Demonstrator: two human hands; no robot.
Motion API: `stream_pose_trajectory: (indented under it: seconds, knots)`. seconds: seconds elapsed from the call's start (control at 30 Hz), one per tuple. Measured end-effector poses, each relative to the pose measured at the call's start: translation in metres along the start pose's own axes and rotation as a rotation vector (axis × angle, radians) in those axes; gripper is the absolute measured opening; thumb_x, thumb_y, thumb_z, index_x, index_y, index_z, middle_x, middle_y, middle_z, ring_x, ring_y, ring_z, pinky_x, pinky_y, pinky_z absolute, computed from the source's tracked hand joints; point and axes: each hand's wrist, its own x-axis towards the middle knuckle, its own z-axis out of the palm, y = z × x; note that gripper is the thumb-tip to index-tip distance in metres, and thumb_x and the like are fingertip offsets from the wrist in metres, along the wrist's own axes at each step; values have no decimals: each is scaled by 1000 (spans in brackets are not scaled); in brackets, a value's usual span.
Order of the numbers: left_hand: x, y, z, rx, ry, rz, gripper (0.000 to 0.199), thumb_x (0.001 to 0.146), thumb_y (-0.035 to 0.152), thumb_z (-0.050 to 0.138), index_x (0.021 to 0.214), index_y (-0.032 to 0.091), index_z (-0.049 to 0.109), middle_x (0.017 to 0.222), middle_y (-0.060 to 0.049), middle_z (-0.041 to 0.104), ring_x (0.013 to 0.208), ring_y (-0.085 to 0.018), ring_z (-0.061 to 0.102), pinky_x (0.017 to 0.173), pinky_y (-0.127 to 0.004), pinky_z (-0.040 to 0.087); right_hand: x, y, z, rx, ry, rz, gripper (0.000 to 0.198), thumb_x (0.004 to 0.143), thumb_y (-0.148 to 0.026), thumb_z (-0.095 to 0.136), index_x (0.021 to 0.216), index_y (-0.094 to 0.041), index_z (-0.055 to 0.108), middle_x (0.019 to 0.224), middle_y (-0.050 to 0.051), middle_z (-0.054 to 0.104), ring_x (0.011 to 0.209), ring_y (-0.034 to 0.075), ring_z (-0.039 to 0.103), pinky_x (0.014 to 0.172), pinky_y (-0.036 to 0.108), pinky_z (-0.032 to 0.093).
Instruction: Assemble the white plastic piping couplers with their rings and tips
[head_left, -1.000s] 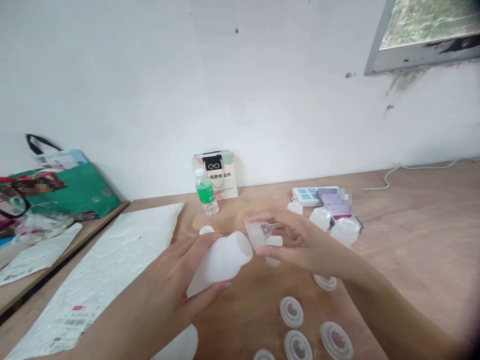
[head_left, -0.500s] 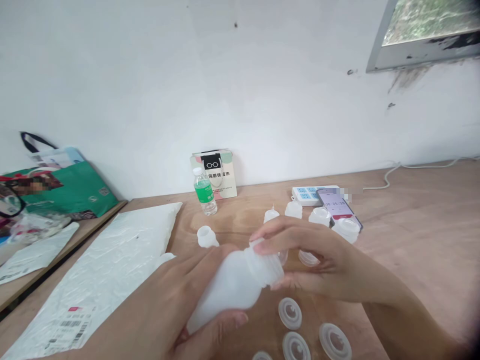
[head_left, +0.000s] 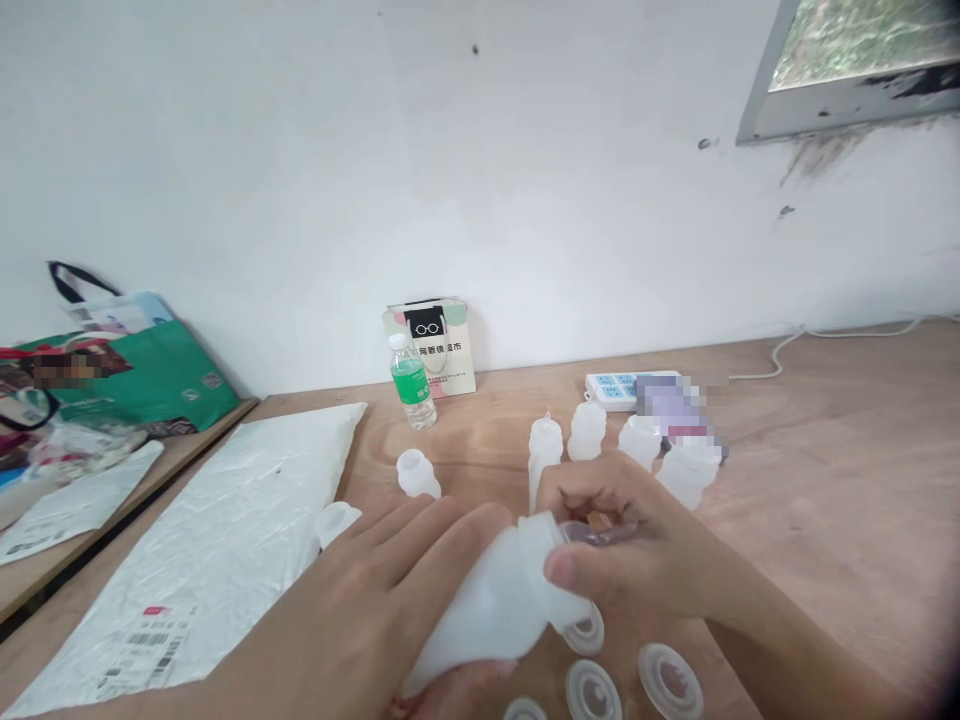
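Note:
My left hand (head_left: 390, 580) is wrapped round the body of a large white translucent plastic bottle (head_left: 491, 600), which lies tilted with its neck up to the right. At that neck, my right hand (head_left: 637, 545) has its thumb pressed on the ribbed collar and its fingers curled. A shiny clear piece (head_left: 592, 533) shows between the right thumb and fingers; its kind is hard to make out. Below the hands lie several round translucent lids, including a ringed lid (head_left: 592, 690) and another lid (head_left: 671, 680) to its right.
Several small translucent bottles (head_left: 589, 430) stand behind my right hand. A small open bottle (head_left: 417, 473) stands left of centre. Behind are a water bottle (head_left: 411, 385), paper bag (head_left: 454, 370), power strip (head_left: 611, 390) and phone (head_left: 671, 410). A white mailer (head_left: 247, 510) lies left.
The large bottle has shifted slightly right and down. My right fingers have curled in from around the neck, with the thumb now against the collar. The phone screen is now blurred out.

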Motion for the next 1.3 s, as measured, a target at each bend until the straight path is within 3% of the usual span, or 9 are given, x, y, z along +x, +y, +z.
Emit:
stream_pose_trajectory:
  seconds: [0.13, 0.23, 0.33, 0.5, 0.63, 0.73, 0.97, 1.1, 1.3]
  knots:
    - [1, -5, 1, 28, -14, 6, 53, 87, 34, 56, 135, 24, 34, 119, -6, 64, 100, -24, 63, 81, -33, 54, 1, -1, -5, -125, -56, 62, 53, 89, -63, 45, 63, -17, 52, 56, -4, 45, 53, 8, 40, 47, 23, 29]
    - [2, -8, 0, 26, -30, -1, 57, 87, 34, 56, 137, 25, 30, 121, -5, 63, 102, -23, 63, 80, -32, 55, 0, -7, -10, -204, 14, -36, 42, 80, -56, 65, 110, -27, 61, 92, -1, 64, 81, 14, 58, 68, 24, 46]
    - [0, -8, -4, 7, -35, -12, 57, 88, 34, 55, 138, 27, 29, 120, -4, 63, 101, -22, 64, 79, -32, 56, -4, -13, -15, -283, -7, -198, 79, 67, -39, 83, 135, -40, 42, 122, -1, 58, 110, 18, 56, 91, 27, 48]
    - [-6, -10, -9, 55, -82, -69, 59, 89, 33, 54, 141, 28, 26, 121, -6, 62, 102, -23, 63, 80, -33, 57, -4, -13, -16, -329, -44, -359, 44, 82, -20, 71, 120, -32, 54, 119, 0, 61, 111, 15, 57, 92, 25, 48]
    - [-7, -11, -5, 62, -123, -43, 58, 87, 32, 56, 139, 30, 31, 123, -5, 61, 102, -24, 63, 79, -35, 58, 2, -6, -2, -195, 99, -168, 13, 83, -31, 69, 92, -21, 65, 78, -1, 66, 70, 10, 60, 60, 20, 48]
    - [-7, -9, -4, 45, -103, -16, 55, 87, 32, 56, 137, 29, 33, 121, -6, 62, 101, -25, 63, 77, -36, 58, 5, -4, 3, -75, 120, -55, 29, 93, -39, 54, 75, -18, 62, 63, -3, 58, 56, 8, 52, 49, 19, 40]
    - [-8, -7, -12, 7, -110, -95, 60, 89, 32, 53, 141, 33, 24, 118, -1, 65, 103, -20, 64, 83, -32, 57, -1, -13, -5, -603, 16, -400, 46, 84, -39, 68, 124, -26, 52, 112, 3, 65, 101, 16, 60, 84, 25, 48]
    - [-11, -9, -8, 4, -128, -83, 57, 87, 35, 56, 137, 33, 28, 114, -1, 67, 92, -20, 68, 71, -30, 58, 1, -7, -7, -749, 10, -518, 37, 86, -43, 65, 113, -18, 58, 99, 5, 67, 93, 17, 60, 84, 27, 47]
    - [-11, -6, 4, 108, -62, -11, 48, 87, 34, 58, 130, 23, 41, 112, -6, 68, 96, -25, 66, 79, -36, 55, 9, -1, -8, -616, -102, -389, 40, 74, -52, 72, 96, -19, 64, 80, 0, 64, 72, 14, 55, 65, 25, 43]
